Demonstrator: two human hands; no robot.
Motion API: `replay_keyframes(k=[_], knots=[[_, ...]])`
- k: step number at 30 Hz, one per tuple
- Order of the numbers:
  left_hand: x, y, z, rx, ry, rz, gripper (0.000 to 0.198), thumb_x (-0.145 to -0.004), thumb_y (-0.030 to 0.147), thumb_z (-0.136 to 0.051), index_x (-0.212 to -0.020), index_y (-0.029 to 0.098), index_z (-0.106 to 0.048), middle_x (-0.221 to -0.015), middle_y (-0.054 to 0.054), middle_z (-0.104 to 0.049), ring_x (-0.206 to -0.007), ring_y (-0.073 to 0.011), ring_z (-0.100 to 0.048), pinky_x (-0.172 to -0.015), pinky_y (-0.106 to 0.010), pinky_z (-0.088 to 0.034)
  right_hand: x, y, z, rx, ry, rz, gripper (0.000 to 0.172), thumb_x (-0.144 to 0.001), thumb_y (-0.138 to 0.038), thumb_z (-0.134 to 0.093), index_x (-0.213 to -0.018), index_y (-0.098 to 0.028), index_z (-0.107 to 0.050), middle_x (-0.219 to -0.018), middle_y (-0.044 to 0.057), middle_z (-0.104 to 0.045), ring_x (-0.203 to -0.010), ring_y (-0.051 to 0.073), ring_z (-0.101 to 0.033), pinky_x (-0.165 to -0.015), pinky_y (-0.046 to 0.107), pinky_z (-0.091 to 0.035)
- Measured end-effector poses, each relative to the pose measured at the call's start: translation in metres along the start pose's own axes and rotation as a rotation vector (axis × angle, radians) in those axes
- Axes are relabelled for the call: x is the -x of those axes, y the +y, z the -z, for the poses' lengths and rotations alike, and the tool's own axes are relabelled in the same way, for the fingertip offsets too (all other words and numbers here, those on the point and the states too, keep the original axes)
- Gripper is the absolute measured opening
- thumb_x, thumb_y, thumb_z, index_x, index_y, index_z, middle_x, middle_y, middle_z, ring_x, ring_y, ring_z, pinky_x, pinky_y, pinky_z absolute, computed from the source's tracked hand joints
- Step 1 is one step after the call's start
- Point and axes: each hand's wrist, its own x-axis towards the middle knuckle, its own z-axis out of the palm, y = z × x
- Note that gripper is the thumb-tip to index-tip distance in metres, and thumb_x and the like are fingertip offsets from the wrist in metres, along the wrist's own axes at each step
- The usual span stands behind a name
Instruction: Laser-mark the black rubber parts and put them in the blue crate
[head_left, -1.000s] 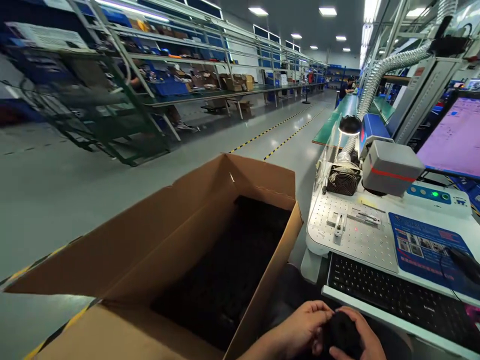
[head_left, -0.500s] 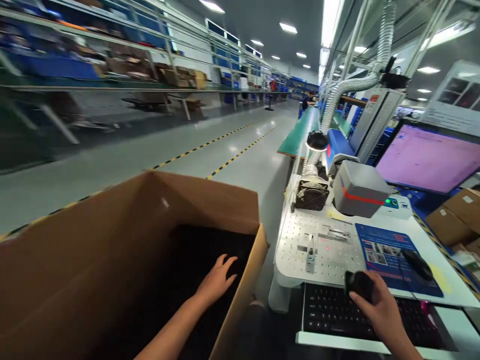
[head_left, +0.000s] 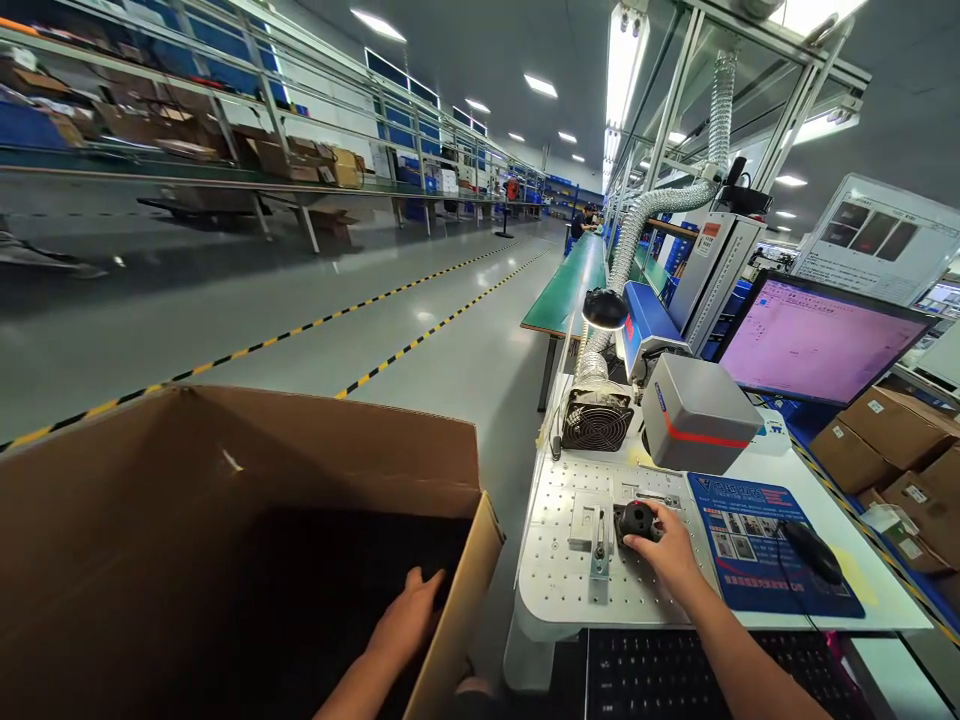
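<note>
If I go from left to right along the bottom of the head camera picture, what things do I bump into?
Cardboard box → left hand reaching into the box → white plate with holes → small black part under the right hand → blue mat → black mouse → brown boxes.

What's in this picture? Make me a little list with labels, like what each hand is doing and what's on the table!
Place: factory hall with long workbenches
Left hand: reaching down into the big cardboard box, among dark things
Right hand: placing a small black part on the white perforated plate
Beside the part: metal fixture
Above the plate: grey machine head, fan
Also on the table: blue mat, mouse, pink monitor, keyboard
</note>
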Motion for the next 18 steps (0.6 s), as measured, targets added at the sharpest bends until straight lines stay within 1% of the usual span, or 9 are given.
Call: replay_keyframes(k=[1,3,6,9,11,13,14,16,18], knots=[[0.0,0.0,0.0,0.001,0.006,0.004,0.053,-0.081,0.018,-0.048,-0.134,0.014,-0.056,-0.148,-0.022,-0.05,-0.119,-0.0336,-0.064,-0.105,-0.045,-0.045,-0.001,0.0,-0.003,-0.018,0.005,-0.014,0.054,-0.064,-0.031,-0.08,-0.117,-0.026,-0.073,-0.12,0.009,-0.071,-0.105,0.032,-0.069,-0.095,0.048,-0.055],[0.003,0.0,0.001,-0.002,0.021,0.014,0.053,-0.082,0.019,-0.046,-0.134,0.015,-0.056,-0.146,-0.022,-0.051,-0.119,-0.0334,-0.064,-0.106,-0.045,-0.045,-0.003,0.0,-0.007,-0.042,0.018,-0.042,0.056,-0.064,-0.031,-0.08,-0.119,-0.025,-0.071,-0.121,0.01,-0.07,-0.105,0.032,-0.069,-0.095,0.048,-0.055],[0.013,-0.002,0.001,-0.011,0.045,0.026,0.055,-0.083,0.019,-0.044,-0.137,0.011,-0.055,-0.149,-0.025,-0.045,-0.122,-0.0337,-0.062,-0.107,-0.043,-0.044,-0.002,-0.001,-0.011,-0.034,0.037,-0.054,0.058,-0.064,-0.032,-0.081,-0.121,-0.024,-0.07,-0.121,0.01,-0.07,-0.11,0.032,-0.067,-0.1,0.048,-0.052],[0.028,-0.007,0.0,-0.022,0.065,0.028,0.056,-0.087,0.025,-0.04,-0.138,0.008,-0.054,-0.149,-0.029,-0.04,-0.122,-0.0347,-0.061,-0.107,-0.042,-0.044,-0.001,-0.001,-0.013,-0.012,0.052,-0.039,0.06,-0.065,-0.033,-0.081,-0.122,-0.023,-0.069,-0.124,0.01,-0.068,-0.117,0.033,-0.063,-0.105,0.048,-0.049],[0.039,-0.014,0.0,-0.013,0.113,0.041,0.056,-0.088,0.03,-0.037,-0.136,0.008,-0.057,-0.145,-0.028,-0.042,-0.125,-0.0352,-0.059,-0.107,-0.043,-0.044,0.001,-0.002,-0.013,-0.005,0.054,-0.032,0.06,-0.066,-0.034,-0.08,-0.124,-0.023,-0.069,-0.126,0.011,-0.067,-0.119,0.033,-0.062,-0.106,0.048,-0.049],[0.052,-0.023,0.002,0.035,0.189,0.057,0.055,-0.086,0.037,-0.039,-0.129,0.01,-0.061,-0.138,-0.025,-0.05,-0.126,-0.0358,-0.058,-0.108,-0.045,-0.044,0.003,-0.002,-0.012,-0.007,0.048,-0.042,0.065,-0.066,-0.034,-0.08,-0.128,-0.023,-0.066,-0.13,0.011,-0.064,-0.122,0.034,-0.06,-0.106,0.048,-0.049],[0.059,-0.029,0.005,0.076,0.227,0.065,0.056,-0.084,0.041,-0.042,-0.125,0.012,-0.064,-0.132,-0.023,-0.054,-0.122,-0.036,-0.06,-0.107,-0.046,-0.046,0.004,-0.002,-0.011,-0.009,0.043,-0.054,0.069,-0.066,-0.035,-0.08,-0.131,-0.022,-0.064,-0.134,0.012,-0.062,-0.124,0.034,-0.059,-0.106,0.047,-0.049],[0.077,-0.039,0.012,0.168,0.275,0.087,0.058,-0.077,0.052,-0.048,-0.118,0.014,-0.066,-0.121,-0.019,-0.062,-0.107,-0.0355,-0.066,-0.102,-0.047,-0.05,0.007,-0.002,-0.009,-0.006,0.042,-0.07,0.075,-0.067,-0.037,-0.08,-0.137,-0.021,-0.059,-0.14,0.012,-0.058,-0.126,0.034,-0.057,-0.106,0.047,-0.049],[0.097,-0.049,0.021,0.243,0.288,0.129,0.065,-0.071,0.062,-0.052,-0.114,0.016,-0.067,-0.116,-0.017,-0.066,-0.091,-0.0339,-0.069,-0.094,-0.048,-0.055,0.011,0.0,-0.007,0.013,0.063,-0.068,0.074,-0.068,-0.038,-0.078,-0.137,-0.02,-0.058,-0.139,0.013,-0.059,-0.128,0.034,-0.056,-0.109,0.048,-0.046]])
